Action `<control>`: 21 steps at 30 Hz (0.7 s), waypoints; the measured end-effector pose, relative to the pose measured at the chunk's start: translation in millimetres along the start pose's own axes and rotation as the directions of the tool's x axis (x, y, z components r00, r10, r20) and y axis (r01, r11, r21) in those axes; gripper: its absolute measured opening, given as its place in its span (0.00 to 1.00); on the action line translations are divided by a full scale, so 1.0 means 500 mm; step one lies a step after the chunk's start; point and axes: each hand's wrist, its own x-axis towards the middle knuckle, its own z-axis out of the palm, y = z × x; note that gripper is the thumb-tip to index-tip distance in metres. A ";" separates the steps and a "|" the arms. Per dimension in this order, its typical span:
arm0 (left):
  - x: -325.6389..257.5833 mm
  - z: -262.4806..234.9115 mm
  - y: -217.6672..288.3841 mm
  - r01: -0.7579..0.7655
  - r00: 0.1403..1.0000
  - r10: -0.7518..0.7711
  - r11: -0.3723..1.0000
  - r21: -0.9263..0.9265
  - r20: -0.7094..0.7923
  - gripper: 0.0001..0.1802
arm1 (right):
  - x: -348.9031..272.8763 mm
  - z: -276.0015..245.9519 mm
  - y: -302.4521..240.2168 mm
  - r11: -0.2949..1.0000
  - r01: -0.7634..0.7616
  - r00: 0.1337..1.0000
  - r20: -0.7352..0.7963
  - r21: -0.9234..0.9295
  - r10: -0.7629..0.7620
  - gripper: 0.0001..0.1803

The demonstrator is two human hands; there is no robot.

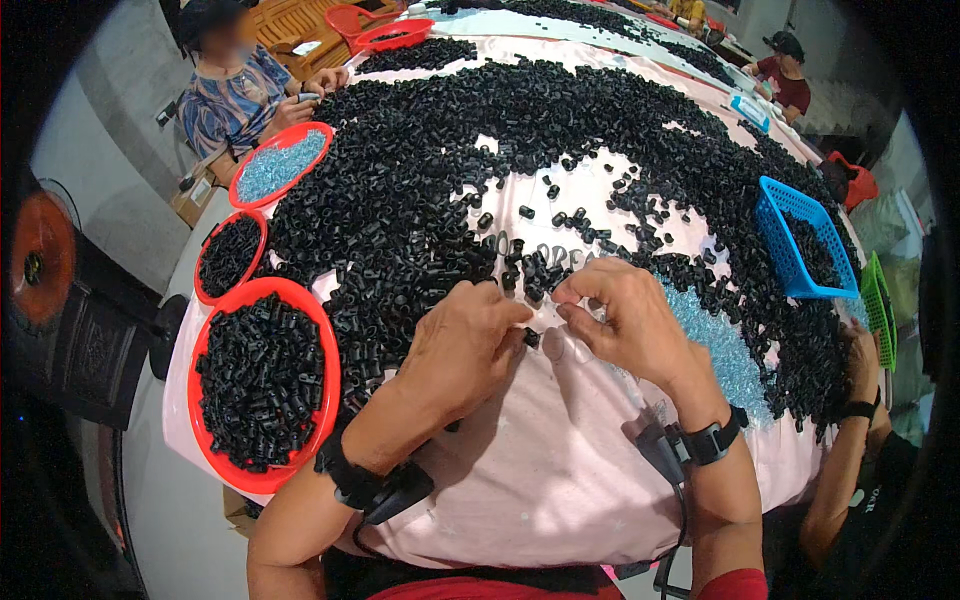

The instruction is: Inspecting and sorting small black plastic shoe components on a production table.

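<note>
Step in hand, as judged: fingertip handling of single parts at the near edge of the heap of small black tubular plastic pieces (480,150), spread on the pale pink cloth (520,480).

Left hand (465,345): curled, fingertips pinched on one small black tubular piece (531,338), just off the cloth between both hands.

Right hand (625,320): thumb and forefinger pinched together just beside that piece; contents too small to tell.

Further handling, as judged: calls for fine pinch control and steady wrists, given the small size of the part.

Near the right wrist: patch of light-blue granular pieces (730,350). Left of the left forearm: round red plastic bowl (200,400) full of black pieces. Well to the right: blue mesh basket (775,215).
</note>
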 end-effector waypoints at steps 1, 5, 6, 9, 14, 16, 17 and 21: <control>-0.007 0.006 -0.005 -0.068 0.997 0.069 0.997 -0.024 0.019 0.11 | -0.002 0.003 -0.001 1.000 -0.002 1.000 0.000 0.000 0.002 0.05; -0.020 0.011 0.005 -0.081 0.995 0.082 0.996 -0.024 0.056 0.13 | 0.003 0.006 -0.012 0.989 -0.069 0.997 0.031 0.132 0.066 0.05; -0.022 0.012 0.004 -0.063 0.997 0.065 0.998 -0.024 0.052 0.14 | 0.003 0.004 -0.018 0.986 -0.088 0.995 0.050 0.144 0.082 0.05; -0.026 0.009 -0.003 -0.104 0.994 0.103 0.994 -0.033 -0.040 0.14 | 0.004 -0.002 -0.030 0.959 -0.149 0.988 0.073 0.241 0.135 0.07; -0.058 -0.040 0.011 0.194 0.981 -0.155 0.847 -0.495 0.120 0.12 | 0.003 -0.015 -0.057 0.908 -0.188 0.982 0.092 0.374 0.166 0.08; -0.069 -0.041 0.005 0.408 0.913 -0.249 0.540 -0.736 0.323 0.13 | 0.004 -0.019 -0.073 0.892 -0.213 0.976 0.127 0.400 0.177 0.08; -0.074 -0.044 0.003 0.434 0.901 -0.244 0.475 -0.765 0.360 0.14 | 0.005 -0.017 -0.079 0.880 -0.184 0.982 0.119 0.437 0.147 0.08; -0.085 -0.035 -0.008 0.365 0.928 -0.220 0.374 -0.852 0.301 0.15 | 0.001 -0.001 -0.081 0.881 -0.087 0.993 0.108 0.466 0.041 0.11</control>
